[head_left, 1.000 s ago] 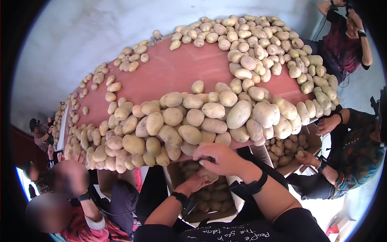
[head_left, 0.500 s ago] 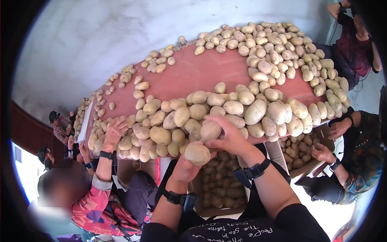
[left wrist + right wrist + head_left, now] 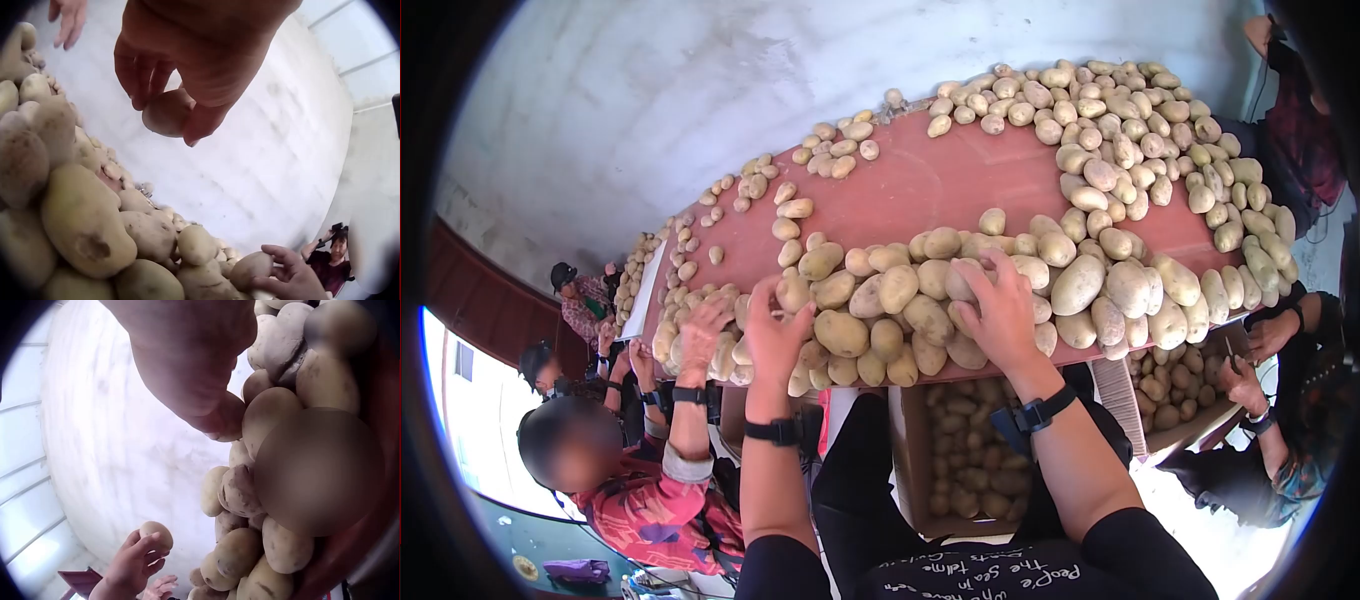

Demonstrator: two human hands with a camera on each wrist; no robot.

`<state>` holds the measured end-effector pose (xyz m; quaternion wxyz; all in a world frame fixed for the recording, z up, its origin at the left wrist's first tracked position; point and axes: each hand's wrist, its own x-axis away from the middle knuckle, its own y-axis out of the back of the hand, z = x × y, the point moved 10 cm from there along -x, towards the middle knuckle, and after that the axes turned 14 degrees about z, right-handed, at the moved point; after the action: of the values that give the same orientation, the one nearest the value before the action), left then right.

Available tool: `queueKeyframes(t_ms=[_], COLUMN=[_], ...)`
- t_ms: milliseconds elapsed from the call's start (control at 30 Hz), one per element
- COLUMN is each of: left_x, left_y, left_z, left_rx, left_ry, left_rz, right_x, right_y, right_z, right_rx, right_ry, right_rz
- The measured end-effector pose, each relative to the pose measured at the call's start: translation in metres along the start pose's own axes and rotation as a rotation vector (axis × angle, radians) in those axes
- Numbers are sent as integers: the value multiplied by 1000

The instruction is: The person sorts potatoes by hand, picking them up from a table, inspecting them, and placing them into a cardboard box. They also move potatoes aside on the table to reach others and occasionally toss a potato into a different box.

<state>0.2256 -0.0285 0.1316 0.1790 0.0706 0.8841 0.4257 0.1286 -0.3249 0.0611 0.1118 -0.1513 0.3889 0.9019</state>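
Observation:
My left hand [image 3: 772,335] is over the near edge of the potato heap, pinching a potato [image 3: 167,114] between thumb and fingers. In the left wrist view that potato shows well above the others. To its right, my right hand [image 3: 1005,318] reaches onto the heap, thumb and fingers around another potato [image 3: 252,269]. In the right wrist view, the right thumb [image 3: 225,422] lies close beside several heaped potatoes [image 3: 272,419]. Below both forearms stands a cardboard box [image 3: 913,450] with many potatoes in it.
The potatoes lie on a reddish table [image 3: 890,180] against a pale wall [image 3: 700,90]. Another person's hand [image 3: 700,335] works close on my left. To the right, a second box [image 3: 1118,395] holds potatoes near another person's hand [image 3: 1245,385].
Both hands were together low over the box, then rose with a potato in each. Now they are apart over the heap, left hand leftward, right hand farther right. The head view has shifted left.

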Motion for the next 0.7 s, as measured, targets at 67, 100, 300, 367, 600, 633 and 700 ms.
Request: queueKeyframes(t_ms=[67,100,300,367,600,633,700], left_x=[-14,-20,-36,-34,-1,10,33], left_y=[-12,-18,-67,-71,-49,-43,-42], left_z=[-8,-9,27,29,4,-7,-17], left_rx=[-256,-384,-550,-544,-335,-337,-223], left_ry=[-6,-10,97,111,-93,-158,-233], left_rz=[39,60,268,269,53,-20,-82], right_x=[1,1,1,3,8,10,10], right_y=[0,-2,-3,-3,2,4,11], right_z=[6,6,1,-3,-11,-13,-15], right_rx=[89,95,45,23,-34,-37,-35], right_ry=[35,31,29,29,33,25,41], right_rz=[-31,-39,-98,-112,-109,-122,-171])
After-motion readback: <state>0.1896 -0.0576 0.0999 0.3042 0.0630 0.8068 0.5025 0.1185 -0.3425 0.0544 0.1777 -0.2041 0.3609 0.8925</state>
